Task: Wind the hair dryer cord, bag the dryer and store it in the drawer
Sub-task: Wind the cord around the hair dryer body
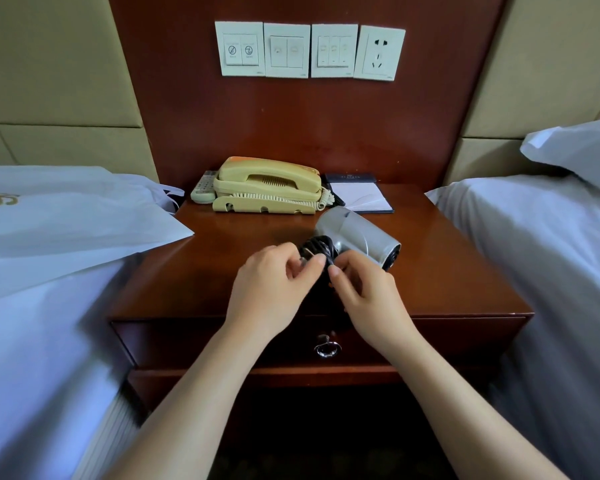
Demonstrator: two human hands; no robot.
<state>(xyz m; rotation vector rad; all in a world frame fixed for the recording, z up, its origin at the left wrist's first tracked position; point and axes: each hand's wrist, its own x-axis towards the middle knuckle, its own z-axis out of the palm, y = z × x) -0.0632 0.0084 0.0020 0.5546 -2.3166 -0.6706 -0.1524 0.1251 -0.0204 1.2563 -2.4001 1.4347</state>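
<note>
Hair dryer (357,237) lies on its side on the nightstand (187,271), above the closed drawer (187,341). In front of it, the left hand (274,282) and right hand (364,292) meet at the black cord (314,251) coiled round the handle, each pinching it between thumb and curled fingertips. The job now seems to be securing the end: snug, side-by-side turns, plug tucked under. A white bag (66,216) waits on the left bed, with a telephone (267,188) beyond.

Cream telephone (267,188), remote (203,189) beside it, notepad (362,199), wall switches (286,50), socket (381,53), pillow (575,150) on right bed (534,258)
</note>
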